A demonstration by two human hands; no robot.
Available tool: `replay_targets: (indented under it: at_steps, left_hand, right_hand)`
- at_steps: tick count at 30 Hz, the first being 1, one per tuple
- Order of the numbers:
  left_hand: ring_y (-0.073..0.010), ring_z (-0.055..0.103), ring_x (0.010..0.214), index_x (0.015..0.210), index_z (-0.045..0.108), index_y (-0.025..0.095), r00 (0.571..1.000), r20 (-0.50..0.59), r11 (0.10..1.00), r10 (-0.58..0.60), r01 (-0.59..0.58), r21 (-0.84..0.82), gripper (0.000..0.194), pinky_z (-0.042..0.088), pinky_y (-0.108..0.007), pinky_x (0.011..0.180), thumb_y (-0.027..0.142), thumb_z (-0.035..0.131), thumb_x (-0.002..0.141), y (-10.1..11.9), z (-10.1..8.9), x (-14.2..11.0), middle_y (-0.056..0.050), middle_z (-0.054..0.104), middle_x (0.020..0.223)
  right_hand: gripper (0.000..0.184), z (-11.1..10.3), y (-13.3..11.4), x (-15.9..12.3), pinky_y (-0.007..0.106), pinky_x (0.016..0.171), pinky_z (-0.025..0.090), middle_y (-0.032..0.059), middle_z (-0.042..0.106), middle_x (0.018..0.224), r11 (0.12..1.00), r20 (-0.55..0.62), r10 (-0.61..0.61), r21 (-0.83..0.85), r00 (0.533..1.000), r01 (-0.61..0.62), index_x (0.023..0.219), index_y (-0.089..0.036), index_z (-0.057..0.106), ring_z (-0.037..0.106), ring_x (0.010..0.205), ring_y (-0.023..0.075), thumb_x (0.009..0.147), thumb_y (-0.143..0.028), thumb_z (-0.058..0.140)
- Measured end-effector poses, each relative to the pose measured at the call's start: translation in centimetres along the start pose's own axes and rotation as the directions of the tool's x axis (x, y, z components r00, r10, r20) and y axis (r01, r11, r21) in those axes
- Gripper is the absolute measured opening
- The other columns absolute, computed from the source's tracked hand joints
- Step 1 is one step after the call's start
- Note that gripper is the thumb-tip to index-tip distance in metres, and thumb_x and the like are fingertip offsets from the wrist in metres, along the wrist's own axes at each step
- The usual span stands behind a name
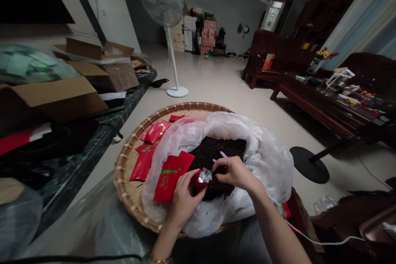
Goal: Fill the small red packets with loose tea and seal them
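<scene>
A round woven bamboo tray (130, 165) holds a white plastic bag (266, 161) folded open around a dark crumbly block (213, 150). My left hand (185, 200) grips a small red packet (201, 180) with a silver foil lining, just over the block's near edge. My right hand (235, 173) pinches a pink plastic stick (223, 154) right beside the packet's foil mouth. Under my left hand, a red envelope with gold and green print (170, 175) lies on the bag. Several more red envelopes (151, 133) lie on the tray's left side.
Cardboard boxes (55, 99) sit on a dark marble counter (80, 161) to the left. A white standing fan (163, 16) stands beyond the tray. A dark wooden table (321, 103) with assorted clutter stands to the right, near a round black stand base (309, 165). A white cable (321, 241) runs past my right arm.
</scene>
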State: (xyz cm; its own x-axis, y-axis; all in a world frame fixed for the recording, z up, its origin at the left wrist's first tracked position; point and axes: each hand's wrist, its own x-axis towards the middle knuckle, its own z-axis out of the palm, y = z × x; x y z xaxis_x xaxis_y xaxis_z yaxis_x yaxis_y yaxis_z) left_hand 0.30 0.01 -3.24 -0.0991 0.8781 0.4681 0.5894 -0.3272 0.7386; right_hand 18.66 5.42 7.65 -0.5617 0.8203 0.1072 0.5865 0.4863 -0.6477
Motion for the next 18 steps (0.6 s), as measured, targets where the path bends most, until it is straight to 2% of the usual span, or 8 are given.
replay_targets:
  at_steps: [5,9,12,15,16,18]
  left_hand:
    - [-0.0247,0.061,0.099,0.113,0.056,0.020,1.000,-0.017,1.000,-0.011,0.010,-0.004,0.041,0.052,-0.040,0.084,0.027,0.066,0.074,-0.2,0.1,0.0,-0.009,0.065,0.106]
    - [-0.0249,0.061,0.098,0.114,0.055,0.019,0.999,-0.033,1.000,-0.013,0.013,-0.004,0.043,0.052,-0.040,0.084,0.031,0.066,0.075,-0.5,0.2,-0.1,-0.010,0.065,0.106]
    - [-0.0251,0.060,0.101,0.116,0.054,0.020,0.999,-0.014,1.000,-0.029,0.028,-0.009,0.044,0.051,-0.041,0.086,0.030,0.066,0.075,-0.6,0.3,-0.1,-0.010,0.064,0.108]
    - [-0.0253,0.059,0.103,0.117,0.053,0.020,1.000,-0.002,0.999,-0.031,0.031,-0.013,0.045,0.050,-0.042,0.088,0.027,0.066,0.075,-0.5,0.3,-0.2,-0.010,0.062,0.110]
    - [-0.0253,0.058,0.103,0.118,0.053,0.020,1.000,-0.001,0.999,-0.030,0.030,-0.016,0.045,0.050,-0.043,0.089,0.027,0.066,0.075,-0.5,0.3,-0.2,-0.010,0.062,0.110]
    - [-0.0250,0.058,0.104,0.118,0.052,0.020,1.000,0.000,0.999,-0.025,0.025,-0.026,0.046,0.050,-0.042,0.089,0.026,0.065,0.075,-0.4,0.2,-0.3,-0.010,0.061,0.111]
  right_hand:
    - [0.020,-0.6,-3.3,1.0,0.022,0.077,0.045,-0.0014,0.071,0.084,0.993,0.014,-0.117,-0.006,0.993,0.117,0.088,-0.020,0.071,0.065,0.079,0.0134,0.073,-0.009,0.062]
    - [0.024,-0.2,-4.1,1.0,0.021,0.077,0.046,0.0023,0.072,0.093,0.989,0.020,-0.147,0.034,0.989,0.146,0.093,-0.019,0.071,0.065,0.086,0.0148,0.074,-0.008,0.062]
    - [0.023,-0.1,-3.3,0.7,0.022,0.077,0.047,0.0028,0.071,0.096,0.989,-0.058,-0.083,0.117,0.995,0.089,0.098,-0.020,0.070,0.065,0.085,0.0142,0.079,-0.011,0.058]
    - [0.020,0.5,-1.4,0.2,0.026,0.082,0.046,0.0026,0.072,0.091,0.997,-0.131,0.022,0.082,0.991,-0.011,0.093,-0.019,0.070,0.066,0.080,0.0146,0.084,-0.015,0.053]
    - [0.021,1.0,-0.6,0.1,0.027,0.082,0.046,0.0028,0.073,0.088,0.998,-0.108,0.060,0.033,0.992,-0.057,0.091,-0.019,0.071,0.066,0.078,0.0150,0.085,-0.014,0.052]
    - [0.022,2.1,0.8,-0.2,0.026,0.077,0.047,0.0042,0.072,0.083,0.979,0.015,0.166,-0.119,0.986,-0.163,0.088,-0.017,0.071,0.066,0.076,0.0164,0.084,-0.011,0.050]
